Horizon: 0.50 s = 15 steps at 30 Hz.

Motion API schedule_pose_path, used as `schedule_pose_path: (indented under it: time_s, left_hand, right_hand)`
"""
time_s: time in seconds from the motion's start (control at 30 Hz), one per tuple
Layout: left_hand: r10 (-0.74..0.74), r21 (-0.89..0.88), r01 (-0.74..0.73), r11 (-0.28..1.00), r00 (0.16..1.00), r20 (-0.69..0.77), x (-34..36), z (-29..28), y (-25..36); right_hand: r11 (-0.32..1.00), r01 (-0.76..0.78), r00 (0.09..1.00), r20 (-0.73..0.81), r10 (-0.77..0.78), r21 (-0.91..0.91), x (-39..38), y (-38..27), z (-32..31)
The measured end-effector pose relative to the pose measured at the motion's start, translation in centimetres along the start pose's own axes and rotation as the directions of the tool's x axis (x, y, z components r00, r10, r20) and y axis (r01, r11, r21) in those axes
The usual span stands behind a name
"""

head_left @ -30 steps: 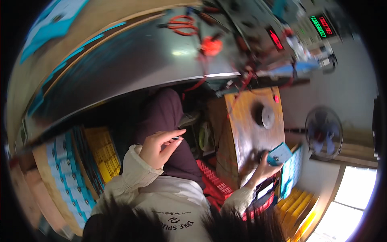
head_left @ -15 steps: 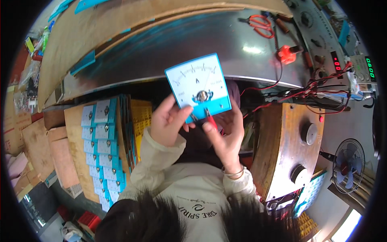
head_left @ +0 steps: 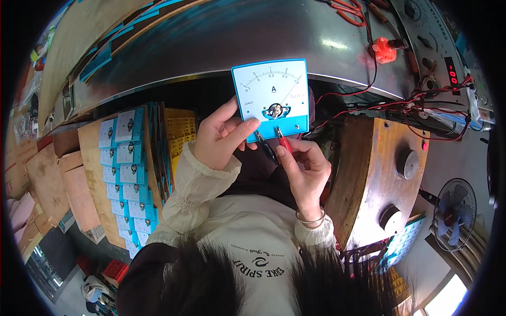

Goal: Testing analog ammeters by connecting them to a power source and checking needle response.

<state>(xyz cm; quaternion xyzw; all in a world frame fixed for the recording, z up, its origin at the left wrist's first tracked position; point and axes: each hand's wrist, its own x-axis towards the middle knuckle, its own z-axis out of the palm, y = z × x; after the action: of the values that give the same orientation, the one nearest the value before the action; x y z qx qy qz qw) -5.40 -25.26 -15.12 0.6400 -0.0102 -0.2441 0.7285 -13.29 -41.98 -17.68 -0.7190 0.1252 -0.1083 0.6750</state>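
My left hand (head_left: 224,134) grips the lower left corner of an ammeter panel (head_left: 257,95), thumb on the front and fingers behind. The panel has a white scale face, a thin needle, a round coil movement and a blue lower strip. A red alligator clip (head_left: 285,143) is on the strip's middle terminal, pinched between the thumb and fingers of my right hand (head_left: 307,171). Left of it, a black alligator clip (head_left: 268,148) sits at another terminal, close to my left thumb. A bracelet circles my right wrist.
Several similar panels (head_left: 129,174) lie in rows on a board at left, beside a yellow crate (head_left: 180,131). The metal bench (head_left: 253,39) holds orange-handled scissors (head_left: 348,10) and a red block (head_left: 383,51). Red wires (head_left: 390,105) run right to a test instrument (head_left: 429,42).
My right hand has come off the panel's right edge and lower, its fingers now closing round the red clip. The panel stands straighter, and the whole view has shifted.
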Motion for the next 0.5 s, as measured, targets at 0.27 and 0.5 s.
schedule_pose_path:
  time_s: [0.27,0.5]
  left_hand:
    - [0.0,0.009,-0.001,1.0,1.0,0.011,0.0,1.2,0.2]
    - [-0.003,-0.101,0.005,0.995,1.0,0.026,-0.4,1.3,-0.3]
  right_hand:
    - [0.998,0.042,0.999,0.019,-0.041,-0.043,-0.3,0.5,-1.3]
    - [0.986,0.069,0.992,0.116,-0.052,-0.153,0.0,-1.5,-2.1]
